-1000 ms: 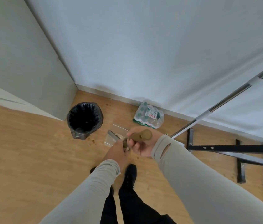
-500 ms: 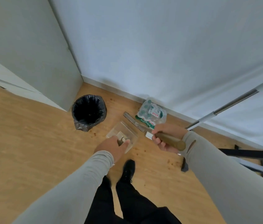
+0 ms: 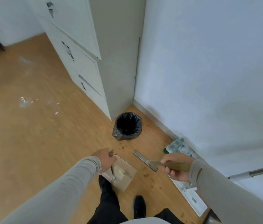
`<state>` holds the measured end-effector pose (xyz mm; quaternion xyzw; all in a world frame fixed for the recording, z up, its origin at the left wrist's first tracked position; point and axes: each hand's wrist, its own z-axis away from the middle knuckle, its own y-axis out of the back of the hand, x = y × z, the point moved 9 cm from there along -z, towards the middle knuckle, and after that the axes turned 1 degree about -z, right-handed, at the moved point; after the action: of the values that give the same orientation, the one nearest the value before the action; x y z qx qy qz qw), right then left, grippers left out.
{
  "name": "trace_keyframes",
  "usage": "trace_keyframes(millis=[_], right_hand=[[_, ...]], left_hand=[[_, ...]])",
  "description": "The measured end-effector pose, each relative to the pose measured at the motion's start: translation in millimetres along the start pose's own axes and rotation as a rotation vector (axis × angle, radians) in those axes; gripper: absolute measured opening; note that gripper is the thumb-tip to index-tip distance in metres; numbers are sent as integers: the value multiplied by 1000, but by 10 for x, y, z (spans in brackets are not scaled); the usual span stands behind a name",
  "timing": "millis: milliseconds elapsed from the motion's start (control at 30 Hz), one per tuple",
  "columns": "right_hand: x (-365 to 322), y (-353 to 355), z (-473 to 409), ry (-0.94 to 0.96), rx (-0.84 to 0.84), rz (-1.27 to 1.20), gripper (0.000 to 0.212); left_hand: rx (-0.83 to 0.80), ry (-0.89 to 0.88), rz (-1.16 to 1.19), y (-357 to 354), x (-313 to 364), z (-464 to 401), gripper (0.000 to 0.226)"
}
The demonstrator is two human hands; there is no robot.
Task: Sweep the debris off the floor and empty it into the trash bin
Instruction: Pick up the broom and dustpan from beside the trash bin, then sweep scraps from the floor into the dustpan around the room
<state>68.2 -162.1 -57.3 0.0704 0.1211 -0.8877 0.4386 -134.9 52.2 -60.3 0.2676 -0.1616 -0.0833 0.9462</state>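
My left hand point(image 3: 104, 160) grips the handle of a clear dustpan point(image 3: 124, 177), held above the floor with a pale clump of debris point(image 3: 119, 171) lying in it. My right hand point(image 3: 175, 167) is closed on the wooden handle of a brush point(image 3: 145, 160) whose flat metal head points toward the bin. The trash bin point(image 3: 128, 126), lined with a black bag, stands open in the corner ahead of both hands. White scraps of debris point(image 3: 25, 101) lie scattered on the wooden floor far to the left.
A tall grey filing cabinet point(image 3: 87, 62) stands behind the bin against the white wall. A pack of water bottles point(image 3: 178, 147) rests by the baseboard on the right. A metal pole point(image 3: 260, 172) crosses the right edge. My shoes point(image 3: 139, 206) are below.
The view has swung left, bringing the cabinet and scattered floor debris into sight. The dustpan now sits lower and nearer my legs, and the two hands have drawn further apart.
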Motion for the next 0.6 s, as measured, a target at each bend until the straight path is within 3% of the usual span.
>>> trace_keyframes(millis=[100,300,467,600], right_hand=[[7,-357,-33,-3,-102,67,7],[-55,-1326,-206,-32,-210,279,20],[-338,-2363,-189,61,-282,415,13],[-635,-3116,-143,122,-327,462,13]], left_hand=[[61,128,127,76,-439,299,35],[163,394,355,193,-1540,810,38],[327,527,790,271,-2531,1215,26],[469,559,998,484,-3191,1471,22]])
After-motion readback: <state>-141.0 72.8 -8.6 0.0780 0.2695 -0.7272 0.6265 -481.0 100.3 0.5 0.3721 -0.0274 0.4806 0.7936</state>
